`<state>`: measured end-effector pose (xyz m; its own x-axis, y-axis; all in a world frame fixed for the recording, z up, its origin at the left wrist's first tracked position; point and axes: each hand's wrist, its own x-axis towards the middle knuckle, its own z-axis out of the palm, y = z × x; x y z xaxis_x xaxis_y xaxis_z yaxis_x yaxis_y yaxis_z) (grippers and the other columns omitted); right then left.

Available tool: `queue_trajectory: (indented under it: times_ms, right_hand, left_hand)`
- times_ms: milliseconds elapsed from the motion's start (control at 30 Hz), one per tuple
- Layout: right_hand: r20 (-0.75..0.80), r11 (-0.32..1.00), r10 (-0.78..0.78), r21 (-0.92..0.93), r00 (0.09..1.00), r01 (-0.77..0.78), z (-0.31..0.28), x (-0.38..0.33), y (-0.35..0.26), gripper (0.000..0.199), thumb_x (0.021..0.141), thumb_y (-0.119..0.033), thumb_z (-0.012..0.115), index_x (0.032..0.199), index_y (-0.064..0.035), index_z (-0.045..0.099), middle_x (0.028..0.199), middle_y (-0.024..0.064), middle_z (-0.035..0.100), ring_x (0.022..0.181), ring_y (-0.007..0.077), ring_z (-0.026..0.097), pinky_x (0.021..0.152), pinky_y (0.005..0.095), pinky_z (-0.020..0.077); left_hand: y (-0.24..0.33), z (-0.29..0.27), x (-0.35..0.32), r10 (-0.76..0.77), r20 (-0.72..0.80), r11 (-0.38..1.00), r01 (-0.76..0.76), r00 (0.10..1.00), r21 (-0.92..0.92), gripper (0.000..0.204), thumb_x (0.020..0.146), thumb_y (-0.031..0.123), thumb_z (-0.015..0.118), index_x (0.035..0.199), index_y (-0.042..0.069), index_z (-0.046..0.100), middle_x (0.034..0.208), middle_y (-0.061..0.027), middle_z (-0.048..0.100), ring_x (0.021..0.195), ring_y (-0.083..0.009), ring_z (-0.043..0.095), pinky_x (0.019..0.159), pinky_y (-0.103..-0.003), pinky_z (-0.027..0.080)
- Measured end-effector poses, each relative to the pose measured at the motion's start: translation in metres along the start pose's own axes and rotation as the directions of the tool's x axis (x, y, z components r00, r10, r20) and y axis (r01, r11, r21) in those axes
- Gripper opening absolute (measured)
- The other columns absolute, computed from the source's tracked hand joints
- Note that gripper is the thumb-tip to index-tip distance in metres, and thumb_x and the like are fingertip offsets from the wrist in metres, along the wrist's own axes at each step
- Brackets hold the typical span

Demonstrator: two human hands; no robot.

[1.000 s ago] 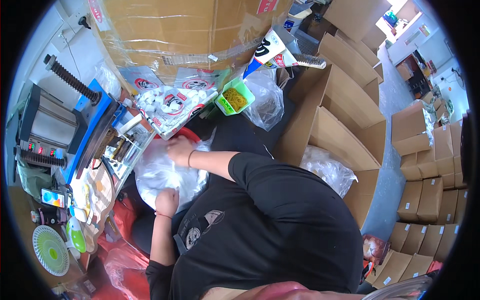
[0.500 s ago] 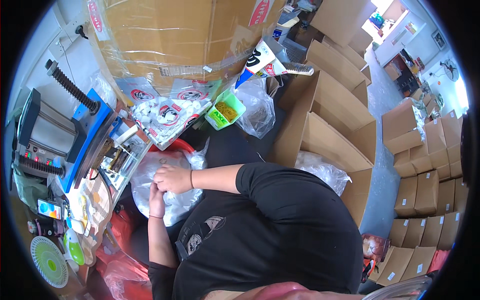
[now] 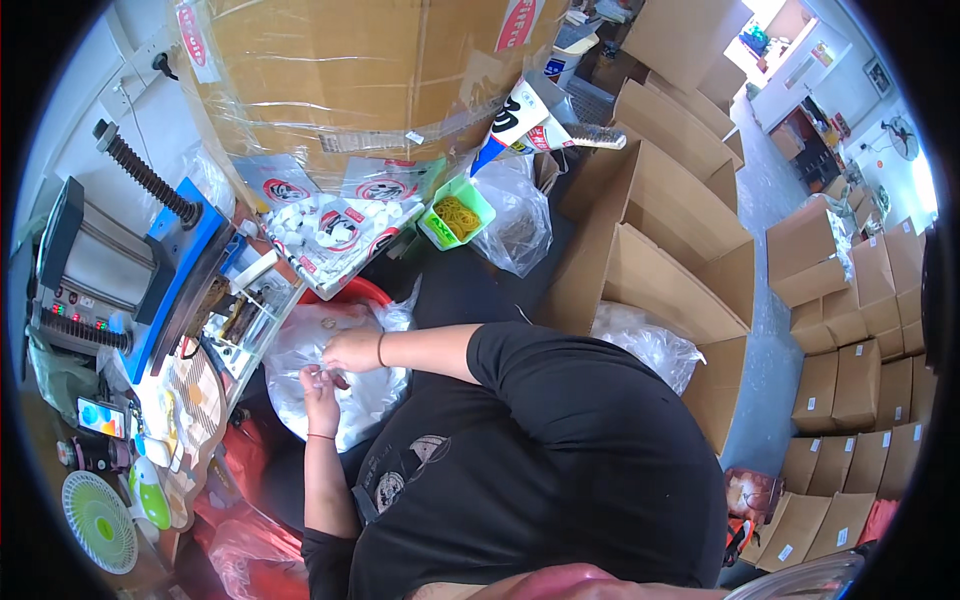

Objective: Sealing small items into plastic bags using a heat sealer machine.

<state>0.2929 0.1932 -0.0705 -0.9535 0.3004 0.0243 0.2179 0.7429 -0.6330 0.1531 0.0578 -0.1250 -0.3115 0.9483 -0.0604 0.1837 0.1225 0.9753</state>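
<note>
A clear plastic bag (image 3: 290, 350) lines a red basin (image 3: 372, 292) in front of me and holds pale contents I cannot make out. Over it, my left hand (image 3: 320, 400) is closed, its bent fingertips pointing up towards the other hand. My right hand (image 3: 352, 350) reaches in from the right, fingers closed and turned down, close above the left fingertips. Whatever sits between the fingers is too small to tell. Just beyond the basin lies an opened printed bag (image 3: 335, 235) with many small white pieces.
A green tub (image 3: 458, 212) of yellow rubber bands stands beyond the basin, near a large taped carton (image 3: 370, 90). On the left are a blue-plated machine (image 3: 180, 270), a phone (image 3: 101, 418) and a small fan (image 3: 98, 522). Open cardboard boxes (image 3: 670, 260) line the right.
My right hand has shifted slightly right and down. The left fingers, touching the right hand before, have bent and drawn a little lower. The camera view has moved slightly.
</note>
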Motion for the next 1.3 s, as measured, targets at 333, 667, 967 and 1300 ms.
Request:
queue_trajectory:
  times_ms: [333, 667, 967, 1300]
  right_hand:
    - [-0.335, 0.971, -0.188, 0.075, 0.923, 0.225, 0.034, 0.009, 0.007, 0.028, 0.081, -0.012, 0.064, 0.109, -0.0053, 0.065, 0.103, 0.0155, 0.068, 0.101, 0.0348, 0.063, 0.086, 0.0445, 0.0492]
    - [0.112, 0.987, 0.118, 0.096, 0.987, -0.129, 0.035, 0.022, 0.018, 0.028, 0.085, -0.009, 0.057, 0.112, -0.0051, 0.063, 0.104, 0.0190, 0.068, 0.096, 0.0368, 0.065, 0.084, 0.0443, 0.0501]
    - [0.094, 0.974, -0.047, -0.218, 0.994, 0.067, 0.009, 0.006, -0.002, 0.021, 0.086, -0.014, 0.055, 0.100, -0.0070, 0.069, 0.093, 0.0153, 0.071, 0.091, 0.0355, 0.067, 0.078, 0.0441, 0.0529]
    - [0.018, 0.929, -0.204, -0.311, 0.979, 0.199, 0.029, 0.006, 0.036, 0.020, 0.080, -0.021, 0.061, 0.097, -0.0146, 0.070, 0.089, 0.0061, 0.069, 0.101, 0.0306, 0.062, 0.083, 0.0455, 0.0517]
  left_hand:
    - [0.010, -0.013, -0.002, -0.096, 0.113, 0.993, 0.087, 0.989, 0.082, 0.009, 0.089, 0.002, 0.058, 0.091, 0.004, 0.067, 0.085, -0.0061, 0.067, 0.083, -0.0177, 0.065, 0.075, -0.032, 0.051]
    - [0.032, 0.003, 0.003, 0.470, -0.203, 0.610, -0.150, 0.859, 0.778, 0.011, 0.076, 0.003, 0.063, 0.086, 0.008, 0.065, 0.080, -0.0117, 0.061, 0.080, -0.0361, 0.061, 0.069, -0.042, 0.051]
    - [0.032, -0.009, -0.008, 0.457, 0.046, 0.470, -0.286, 0.888, 0.835, 0.015, 0.081, 0.013, 0.067, 0.073, 0.008, 0.055, 0.076, -0.0111, 0.058, 0.072, -0.0355, 0.059, 0.065, -0.045, 0.047]
    - [-0.004, -0.024, -0.039, -0.031, 0.341, 0.821, -0.171, 0.939, 0.544, 0.018, 0.088, 0.016, 0.066, 0.076, 0.004, 0.060, 0.064, -0.0082, 0.059, 0.063, -0.0257, 0.058, 0.061, -0.037, 0.047]
